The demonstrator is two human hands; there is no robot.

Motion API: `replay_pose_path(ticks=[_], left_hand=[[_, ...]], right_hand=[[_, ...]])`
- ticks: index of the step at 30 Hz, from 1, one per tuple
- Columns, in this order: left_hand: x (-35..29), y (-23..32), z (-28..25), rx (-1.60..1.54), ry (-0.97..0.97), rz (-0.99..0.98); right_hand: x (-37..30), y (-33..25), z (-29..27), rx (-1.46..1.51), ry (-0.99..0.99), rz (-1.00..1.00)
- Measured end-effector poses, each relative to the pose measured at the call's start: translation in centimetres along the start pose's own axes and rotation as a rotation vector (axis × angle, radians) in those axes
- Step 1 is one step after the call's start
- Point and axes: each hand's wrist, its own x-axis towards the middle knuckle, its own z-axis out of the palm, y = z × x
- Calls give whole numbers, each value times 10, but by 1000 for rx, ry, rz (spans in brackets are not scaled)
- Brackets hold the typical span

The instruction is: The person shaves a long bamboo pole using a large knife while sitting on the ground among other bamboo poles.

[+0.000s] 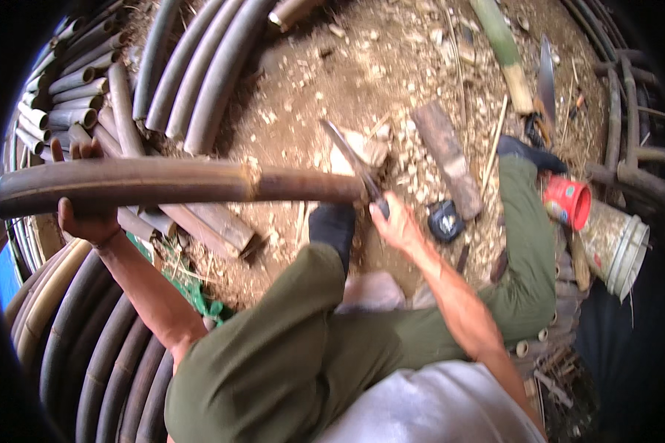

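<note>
From my remote seat, I see the left hand [94,221] with fingers clamped around a brown bamboo piece [185,181] near its left end, above the chip-strewn ground [332,81]. The right hand [405,227] grips a knife [352,156], its blade beside the bamboo's right end.

A bamboo pole [133,183] lies crosswise in the left hand [85,218], its right end at the knife [352,156] in the right hand [403,225]. Beyond its left half lie bamboo lengths [224,81]; rightward, a plank [443,148], then a handsaw [546,81], with a bucket [609,240] nearer.
</note>
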Motion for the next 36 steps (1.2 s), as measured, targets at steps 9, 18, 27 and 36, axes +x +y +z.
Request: replay_pose_path(ticks=[9,18,27,36], left_hand=[[2,9,-10,327,506,40],[-3,14,-18,229,220,132],[0,25,-15,22,21,158],[3,28,14,-35,-61,155]], right_hand=[[-10,-100,-48,349,338,-437],[-10,-41,-22,87,112,-183],[8,-7,-4,-111,9,-47],[4,-6,6,-50,191,-216]])
